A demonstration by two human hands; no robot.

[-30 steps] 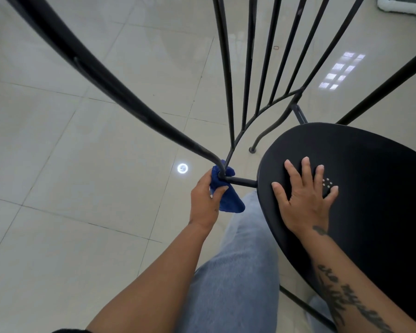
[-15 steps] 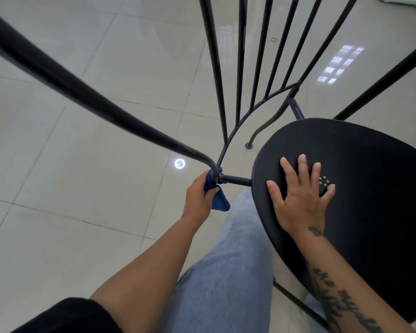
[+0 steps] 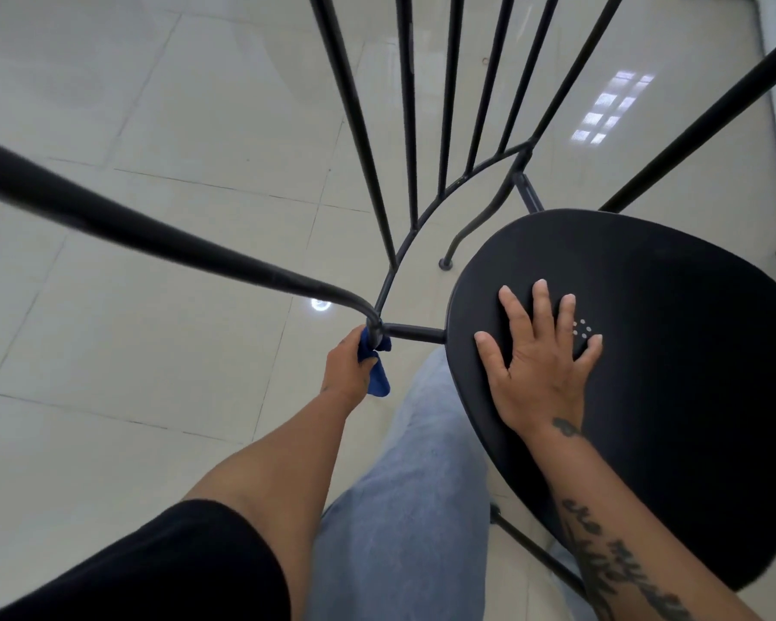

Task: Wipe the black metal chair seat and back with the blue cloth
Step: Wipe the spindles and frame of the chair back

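Observation:
The black metal chair seat (image 3: 673,396) fills the right of the head view. Its back (image 3: 404,127) is a fan of thin black rods rising toward the top, and a thick frame tube (image 3: 153,235) runs in from the left. My left hand (image 3: 348,374) grips the blue cloth (image 3: 376,378) and presses it around the joint where that tube bends down to meet the short bar to the seat. Most of the cloth is hidden in the fist. My right hand (image 3: 540,365) lies flat on the seat, fingers spread, near several small holes.
A glossy cream tiled floor (image 3: 131,351) lies all around the chair. My leg in light blue jeans (image 3: 404,508) stands between my arms, against the seat's near edge. A chair leg foot (image 3: 445,263) rests on the tiles behind the seat.
My left hand has squeezed the cloth tighter at the joint, so less blue shows. The view has tilted down slightly. My right hand has stayed flat on the seat.

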